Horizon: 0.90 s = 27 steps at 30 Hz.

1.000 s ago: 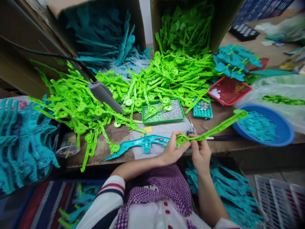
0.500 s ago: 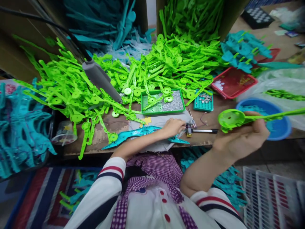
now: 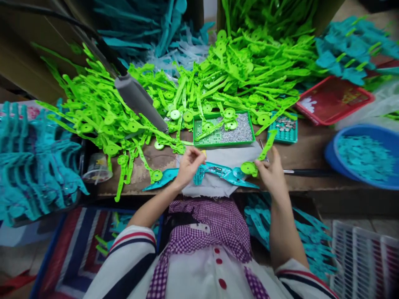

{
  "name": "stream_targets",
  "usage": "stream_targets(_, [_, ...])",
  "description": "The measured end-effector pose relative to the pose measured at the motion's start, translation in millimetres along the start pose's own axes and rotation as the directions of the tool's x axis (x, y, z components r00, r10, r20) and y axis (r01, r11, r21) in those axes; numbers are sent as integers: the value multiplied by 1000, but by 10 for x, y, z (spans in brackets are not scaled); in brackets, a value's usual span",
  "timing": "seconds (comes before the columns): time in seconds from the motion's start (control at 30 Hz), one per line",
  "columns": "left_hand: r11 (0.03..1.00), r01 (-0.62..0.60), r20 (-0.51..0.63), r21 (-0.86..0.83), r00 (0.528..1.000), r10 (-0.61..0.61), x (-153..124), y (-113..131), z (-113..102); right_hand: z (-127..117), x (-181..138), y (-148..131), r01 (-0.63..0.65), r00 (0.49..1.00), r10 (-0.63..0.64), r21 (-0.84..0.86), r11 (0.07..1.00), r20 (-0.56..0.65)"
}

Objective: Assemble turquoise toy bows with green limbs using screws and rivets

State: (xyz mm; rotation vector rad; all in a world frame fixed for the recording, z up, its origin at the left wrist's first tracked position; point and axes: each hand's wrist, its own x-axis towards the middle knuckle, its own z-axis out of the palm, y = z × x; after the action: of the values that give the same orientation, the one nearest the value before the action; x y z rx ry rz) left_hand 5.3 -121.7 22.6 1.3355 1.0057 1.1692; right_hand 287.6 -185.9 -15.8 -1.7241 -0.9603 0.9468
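My right hand is closed on a lime-green plastic arm with a round disc end. The disc hangs over the right part of a curved teal plastic piece, which lies on a grey cloth at the table's front edge. Over the left part of that piece is my left hand, its thumb and fingertips pinched together. Whatever sits in this pinch is too small or hidden to make out. Just right of my right hand lies a tool with a silver and black handle; its head is hidden.
Behind the cloth stands a green tray of small metal pieces, beside a teal tray. A heap of green arms spreads behind. A grey rod-like holder leans over it. On the right are a red tray and a blue basin.
My right hand has brought the green arm leftward from beside the blue basin to the teal piece. My left hand has moved left, away from the tool. The view has shifted slightly.
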Motion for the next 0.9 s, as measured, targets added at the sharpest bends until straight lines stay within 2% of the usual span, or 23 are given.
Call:
stream_targets(0.07, [978, -57, 158, 200, 987, 26, -53, -144, 96, 95, 52, 68, 61, 997, -71, -277, 959, -26])
stream_targets(0.13, [903, -181, 328, 389, 944, 48, -66, -293, 213, 132, 80, 95, 113, 993, -107, -442, 890, 39])
stream_targets(0.23, [760, -337, 491, 556, 871, 26, -56, -441, 306, 60, 89, 93, 235, 968, -153, -505, 831, 199])
stream_targets(0.33, [748, -365, 554, 554, 833, -3, -62, -468, 273, -54, 68, 52, 389, 919, -271, -537, 749, 287])
stream_targets(0.4, [804, -323, 534, 499, 845, 9, -70, -437, 216, -85, 32, 18, 487, 873, -357, -541, 686, 333])
stream_targets(0.43, [841, -279, 492, 464, 870, 17, -69, -410, 184, -83, 9, 4, 527, 849, -379, -540, 656, 368])
stream_targets(0.53, [962, -78, 276, 262, 961, 3, -24, -295, 91, -41, -49, -16, 590, 802, -355, -547, 594, 480])
stream_targets(0.6, [999, 22, 116, 45, 993, -27, 35, -208, 40, -24, -54, -21, 614, 779, -332, -537, 579, 532])
stream_targets(0.67, [993, 28, -35, -111, 999, -32, 84, -145, 13, -32, -22, -30, 642, 748, -317, -513, 570, 583])
stream_targets(0.73, [996, -9, -106, -88, 994, -1, 87, -139, 28, -57, 37, -38, 670, 708, -291, -483, 563, 643])
stream_targets(0.77, [1000, -24, -66, -15, 998, 23, 66, -162, 51, -69, 70, -37, 678, 693, -275, -474, 561, 667])
stream_targets(0.8, [996, -40, 21, 80, 999, 39, 33, -201, 82, -78, 103, -30, 683, 683, -260, -471, 559, 682])
stream_targets(0.9, [936, -126, 297, 329, 955, 24, -91, -372, 180, -83, 173, 36, 685, 684, -238, -494, 536, 690])
